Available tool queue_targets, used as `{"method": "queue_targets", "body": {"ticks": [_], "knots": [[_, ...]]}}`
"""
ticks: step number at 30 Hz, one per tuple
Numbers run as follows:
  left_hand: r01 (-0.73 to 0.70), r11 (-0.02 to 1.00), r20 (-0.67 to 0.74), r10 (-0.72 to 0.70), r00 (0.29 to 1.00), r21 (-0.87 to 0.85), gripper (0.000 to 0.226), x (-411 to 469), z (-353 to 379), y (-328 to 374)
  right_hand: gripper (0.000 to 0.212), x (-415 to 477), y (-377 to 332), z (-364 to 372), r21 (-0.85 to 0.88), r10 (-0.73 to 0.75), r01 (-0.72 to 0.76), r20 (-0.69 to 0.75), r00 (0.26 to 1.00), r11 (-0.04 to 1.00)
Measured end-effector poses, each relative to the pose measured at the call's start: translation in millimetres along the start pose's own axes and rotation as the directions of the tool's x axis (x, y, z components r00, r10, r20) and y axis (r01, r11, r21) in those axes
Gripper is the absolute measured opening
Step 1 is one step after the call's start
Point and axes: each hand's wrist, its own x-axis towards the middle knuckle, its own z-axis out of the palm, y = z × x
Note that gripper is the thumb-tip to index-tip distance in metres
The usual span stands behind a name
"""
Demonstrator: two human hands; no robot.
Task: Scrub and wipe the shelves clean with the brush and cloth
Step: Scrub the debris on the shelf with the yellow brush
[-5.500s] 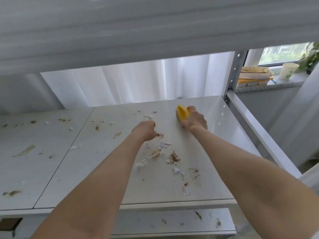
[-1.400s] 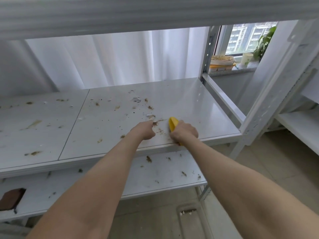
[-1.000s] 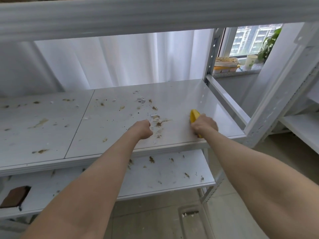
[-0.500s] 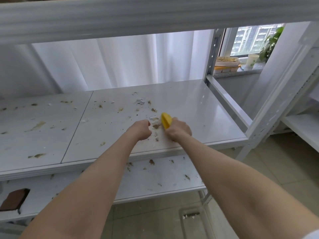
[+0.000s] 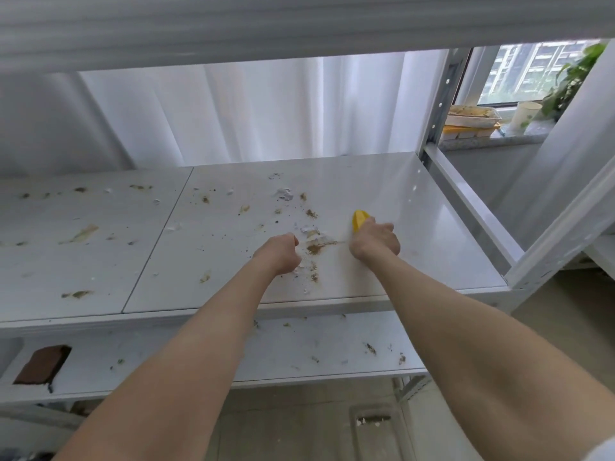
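My right hand [image 5: 374, 241] grips a yellow brush [image 5: 359, 219] and holds it down on the white middle shelf [image 5: 392, 197]; only the brush's yellow tip shows past my fingers. A small heap of brown crumbs and white scraps [image 5: 314, 246] lies on the shelf between my hands. My left hand [image 5: 279, 253] rests on the shelf as a closed fist just left of the heap, with nothing visible in it. I see no cloth in this view.
More brown smears and scraps dot the shelf's left panel [image 5: 80, 234] and the lower shelf [image 5: 332, 351]. A brown block [image 5: 41, 364] sits at the lower shelf's left end. Metal uprights [image 5: 436, 104] frame the right side. Food trays [image 5: 472, 116] and a cup [image 5: 524, 116] stand on the windowsill.
My right hand has moved the brush to the right, away from the crumb heap, after sweeping left half a second ago. My left fist has stayed in place.
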Motion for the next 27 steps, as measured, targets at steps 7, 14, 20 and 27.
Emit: {"method": "queue_targets", "body": {"ticks": [7,14,20,27], "knots": [[0.076,0.997,-0.027,-0.076,0.997,0.029,0.045,0.9,-5.1,-12.1,0.047,-20.9,-46.1,23.6,-0.044,-0.238,0.243,0.098,0.966,0.969],[0.078,0.997,-0.055,-0.076,0.996,0.021,0.044,-2.0,-9.9,-12.8,0.05,17.2,20.2,-25.0,0.054,0.004,-0.004,-0.014,1.0,0.999],[0.098,0.994,-0.052,-0.096,0.994,0.039,0.045,-7.0,-6.4,-16.1,0.045,-21.5,-34.2,22.1,-0.017,-0.215,0.217,0.085,0.973,0.976],[0.082,0.996,-0.072,-0.08,0.994,0.024,0.045,-15.4,-10.1,-16.5,0.042,-16.3,-21.6,-1.3,0.075,-0.237,0.232,0.06,0.97,0.97]]}}
